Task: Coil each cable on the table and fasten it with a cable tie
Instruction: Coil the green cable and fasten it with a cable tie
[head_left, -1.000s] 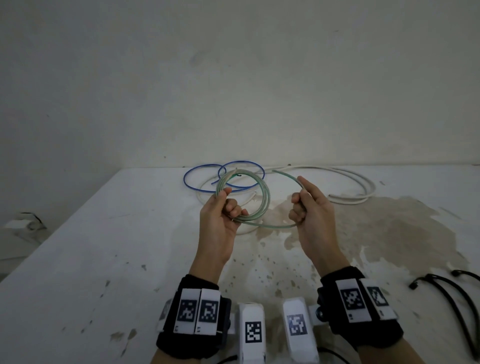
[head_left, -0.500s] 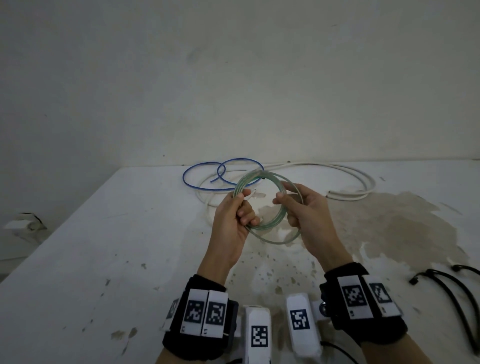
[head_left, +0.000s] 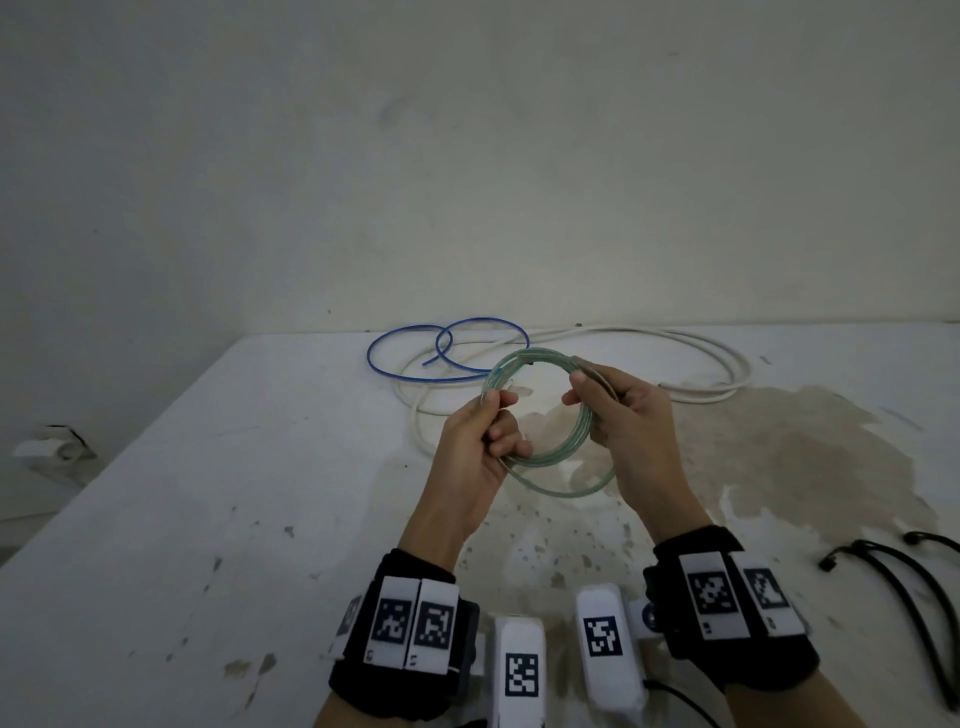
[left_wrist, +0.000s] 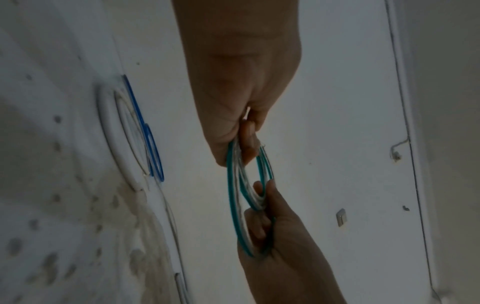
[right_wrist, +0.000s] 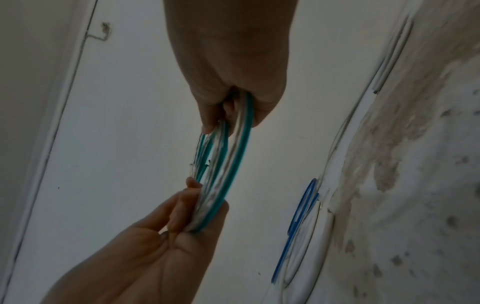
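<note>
The stained white worktop (head_left: 218, 509) stretches ahead of me to the pale wall, and at its far edge the thick white cable (head_left: 691, 364) sprawls in wide loose loops with the thin blue cable (head_left: 415, 345) lying across its left part, both still uncoiled. A bunch of black cords (head_left: 904, 577) lies near my right forearm; I cannot tell whether they are the ties. Above the middle of the worktop I hold the translucent green-striped cable (head_left: 540, 457), clear of the surface. A second ago its last stretch ran out sideways to my right hand as an open arc; now that arc has been brought round onto the bundle, my hands have closed in toward each other, and the cable reads as one round coil of several turns. I judge the winding of this cable finished, with the tie yet to go on. The coil stands tilted, its top leaning away from me, its open face turned toward me and its slightly longer axis running from upper left to lower right. My left hand (head_left: 478, 441) pinches the left side of the coil between thumb and curled fingers, and my right hand (head_left: 623, 421) grips the right side, fingers wrapped round the strands. In the right wrist view, two cut ends (right_wrist: 200, 164) stick out loose between my hands.
</note>
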